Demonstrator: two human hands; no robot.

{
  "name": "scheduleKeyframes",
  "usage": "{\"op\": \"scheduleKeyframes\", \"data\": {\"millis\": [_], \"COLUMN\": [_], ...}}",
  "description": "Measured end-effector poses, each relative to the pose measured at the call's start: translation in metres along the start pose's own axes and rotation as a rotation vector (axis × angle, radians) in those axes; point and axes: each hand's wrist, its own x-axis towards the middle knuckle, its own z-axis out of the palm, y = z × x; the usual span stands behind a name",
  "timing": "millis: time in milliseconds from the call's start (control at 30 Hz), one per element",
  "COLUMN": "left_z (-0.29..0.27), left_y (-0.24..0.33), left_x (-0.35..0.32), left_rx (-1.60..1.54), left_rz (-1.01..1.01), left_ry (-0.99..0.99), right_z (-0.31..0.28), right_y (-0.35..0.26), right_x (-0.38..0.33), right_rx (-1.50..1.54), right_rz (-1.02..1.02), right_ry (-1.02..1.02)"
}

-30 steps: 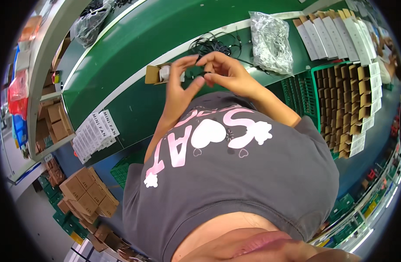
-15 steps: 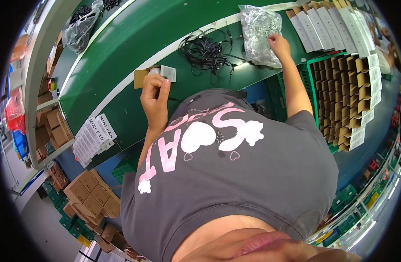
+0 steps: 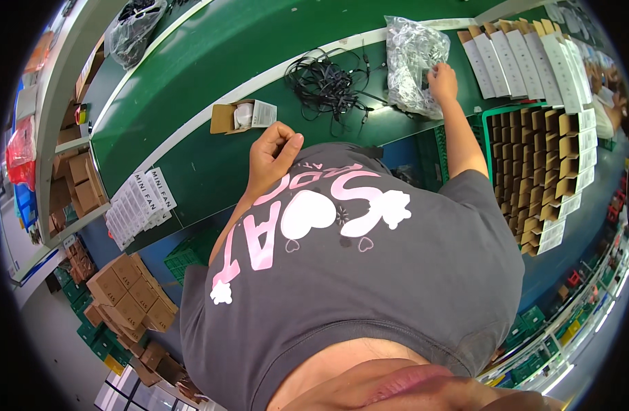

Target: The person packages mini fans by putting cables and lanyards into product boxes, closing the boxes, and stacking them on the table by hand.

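My left hand (image 3: 273, 156) is just right of and nearer to me than a small open carton (image 3: 223, 119), its fingers curled closed. Whatever they may hold is hidden. Inside the carton sits a rounded white item (image 3: 244, 116), and its flap stands open. At the right, my right hand (image 3: 443, 83) is at the side of a crumpled clear plastic bag (image 3: 409, 58), fingers bent together against it. I cannot make out what is between them. A tangle of black cables (image 3: 322, 83) lies on the green bench between the two hands.
White-sided cartons (image 3: 509, 61) stand in a row at the far right. Below them a green crate (image 3: 487, 140) holds many open cartons. Printed white sheets (image 3: 137, 205) lie at the bench's left end. Brown boxes (image 3: 126, 294) are stacked on the left.
My left hand has drawn back from the carton toward me and to the right, uncovering the white item. My right hand stays at the bag. The whole view has turned slightly.
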Motion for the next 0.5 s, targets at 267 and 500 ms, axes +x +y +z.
{"op": "scheduleKeyframes", "data": {"millis": [267, 500], "left_z": [0.004, -0.004], "left_y": [0.015, 0.034], "left_x": [0.010, 0.012], "left_rx": [0.133, -0.153], "left_rz": [0.115, 0.092], "left_ry": [0.141, 0.118], "right_z": [-0.079, -0.186], "right_y": [-0.097, -0.274], "right_x": [-0.005, -0.036], "right_rx": [1.528, 1.546], "right_rz": [0.442, -0.314], "right_ry": [-0.278, -1.024]}}
